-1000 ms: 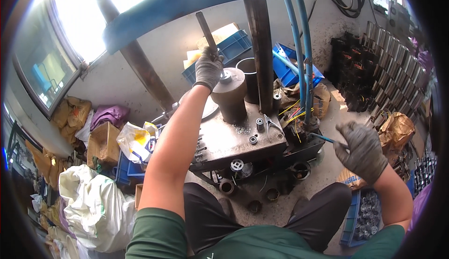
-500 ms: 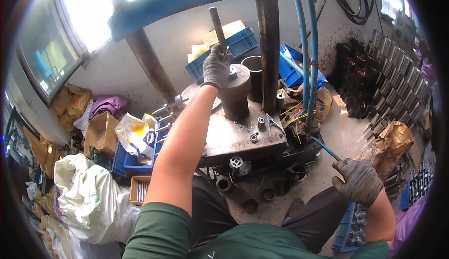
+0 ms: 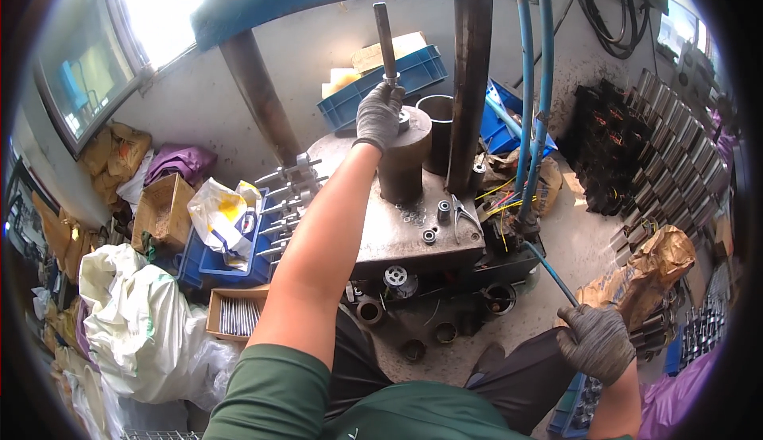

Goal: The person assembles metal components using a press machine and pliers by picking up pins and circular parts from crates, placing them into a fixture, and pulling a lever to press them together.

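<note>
My left hand point(image 3: 378, 116), in a grey work glove, is closed around the lower part of an upright metal rod point(image 3: 384, 38). A small metal ring point(image 3: 391, 79) sits on the rod just above my fingers. The hand is beside the top of a thick dark steel cylinder point(image 3: 404, 154) standing on the press table point(image 3: 381, 237). Low at the right, my gloved right hand point(image 3: 598, 345) is wrapped around the end of a blue lever point(image 3: 548, 271), which slopes down from the machine's right side.
Pliers point(image 3: 465, 214) and a small metal sleeve point(image 3: 443, 209) lie on the table's right part. Shafts point(image 3: 290, 189) stand along its left edge, beside a blue bin point(image 3: 211, 263). Steel posts point(image 3: 470, 90) and blue hoses point(image 3: 546, 66) rise behind. Stacked metal tubes point(image 3: 671, 138) stand at right.
My right hand and the lever's end have moved down toward me. My left hand still grips the rod; the whole view has shifted slightly.
</note>
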`<action>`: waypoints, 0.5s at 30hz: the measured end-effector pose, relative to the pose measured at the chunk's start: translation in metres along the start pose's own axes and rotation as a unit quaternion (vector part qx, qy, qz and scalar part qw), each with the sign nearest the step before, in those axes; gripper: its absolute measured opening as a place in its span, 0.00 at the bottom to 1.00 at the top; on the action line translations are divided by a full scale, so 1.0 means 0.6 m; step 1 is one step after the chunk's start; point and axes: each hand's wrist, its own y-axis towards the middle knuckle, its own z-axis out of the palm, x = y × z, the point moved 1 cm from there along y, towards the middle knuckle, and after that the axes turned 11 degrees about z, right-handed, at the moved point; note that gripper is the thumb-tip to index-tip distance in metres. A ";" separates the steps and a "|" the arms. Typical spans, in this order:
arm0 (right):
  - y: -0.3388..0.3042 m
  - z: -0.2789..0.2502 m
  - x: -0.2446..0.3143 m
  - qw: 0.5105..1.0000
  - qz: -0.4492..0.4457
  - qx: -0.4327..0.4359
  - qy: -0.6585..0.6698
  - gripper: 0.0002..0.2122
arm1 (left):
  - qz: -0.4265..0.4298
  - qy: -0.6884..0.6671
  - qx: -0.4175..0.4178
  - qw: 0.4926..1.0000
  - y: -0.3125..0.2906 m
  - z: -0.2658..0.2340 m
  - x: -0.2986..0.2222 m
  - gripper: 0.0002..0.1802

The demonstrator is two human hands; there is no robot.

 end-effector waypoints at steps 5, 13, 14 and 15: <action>-0.037 0.059 -0.017 1.000 0.000 -0.015 0.017 0.14 | 0.008 0.014 -0.002 1.000 0.001 0.004 -0.005 0.16; -0.050 0.091 -0.012 1.000 0.021 -0.005 0.019 0.10 | 0.037 0.013 -0.024 0.999 -0.001 0.003 0.001 0.14; -0.050 0.091 -0.010 1.000 0.022 -0.008 0.020 0.10 | 0.038 0.025 -0.022 0.999 -0.003 0.003 -0.003 0.14; -0.050 0.089 -0.007 0.999 0.023 -0.012 0.022 0.09 | 0.040 0.018 -0.024 0.999 -0.003 0.003 0.000 0.14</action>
